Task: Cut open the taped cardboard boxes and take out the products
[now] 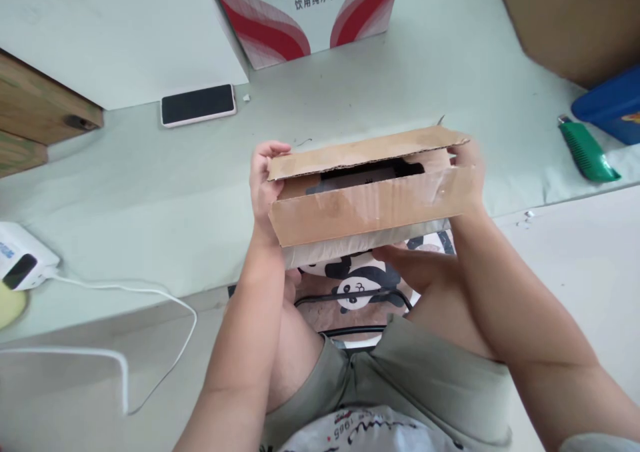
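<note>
Between my two hands is a brown cardboard box (373, 205), held at the table's front edge above my lap. Its two long flaps stand partly raised, leaving a gap through which something dark and grey shows; I cannot make out what it is. My left hand (265, 175) grips the box's left end, fingers bent around the corner. At the right end, my right hand (470, 175) holds the box, its fingers partly hidden behind the flaps and slightly blurred. Clear tape shines on the near flap.
A phone (199, 105) lies at the back left, near a red and white carton (320, 19). On the right are a green box cutter (589, 151) and a blue container (613, 109). A white device (25, 259) with a cable (150, 291) sits at the left.
</note>
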{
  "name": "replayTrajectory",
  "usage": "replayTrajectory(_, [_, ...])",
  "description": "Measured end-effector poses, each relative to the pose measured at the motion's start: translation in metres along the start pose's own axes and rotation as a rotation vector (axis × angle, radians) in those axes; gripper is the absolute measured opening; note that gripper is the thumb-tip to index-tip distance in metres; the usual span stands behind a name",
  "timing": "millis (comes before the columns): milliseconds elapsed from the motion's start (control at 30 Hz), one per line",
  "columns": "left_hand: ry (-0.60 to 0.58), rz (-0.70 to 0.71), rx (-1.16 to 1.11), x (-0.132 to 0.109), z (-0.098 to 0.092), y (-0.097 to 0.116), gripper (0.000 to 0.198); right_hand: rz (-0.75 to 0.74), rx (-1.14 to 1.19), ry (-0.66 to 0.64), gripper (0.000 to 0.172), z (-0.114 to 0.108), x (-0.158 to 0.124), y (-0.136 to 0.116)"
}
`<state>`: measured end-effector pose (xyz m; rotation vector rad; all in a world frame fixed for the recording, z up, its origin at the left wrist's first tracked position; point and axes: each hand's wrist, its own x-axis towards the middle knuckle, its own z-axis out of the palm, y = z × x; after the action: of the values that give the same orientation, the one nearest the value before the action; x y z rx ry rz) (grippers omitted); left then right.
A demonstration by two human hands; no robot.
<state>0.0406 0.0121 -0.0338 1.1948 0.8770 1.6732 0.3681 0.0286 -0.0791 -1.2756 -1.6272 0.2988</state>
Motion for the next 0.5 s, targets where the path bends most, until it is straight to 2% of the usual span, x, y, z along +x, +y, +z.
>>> replayTrajectory(167, [0.053, 0.106, 0.067, 0.004, -0.008, -0.003, 0.039, 0.042, 0.146, 0.084, 0.008, -0.020, -0.019, -0.060])
replayTrajectory(267, [0.042, 0.161, 0.168, 0.000, -0.010, 0.005, 0.040, -0.023, 0.231, 0.208, 0.012, -0.025, -0.023, -0.087])
replayTrajectory(333, [0.013, 0.155, 0.204, -0.003, -0.009, 0.013, 0.037, -0.093, 0.234, 0.242, 0.016, -0.024, -0.022, -0.098])
replayTrajectory(433, [-0.053, 0.138, 0.209, -0.007, -0.005, 0.025, 0.031, -0.208, 0.176, 0.161, 0.030, -0.022, -0.022, -0.107])
replayTrajectory(500, [-0.128, 0.128, 0.210, -0.008, -0.006, 0.032, 0.037, -0.299, 0.129, 0.060, 0.042, -0.021, -0.022, -0.110])
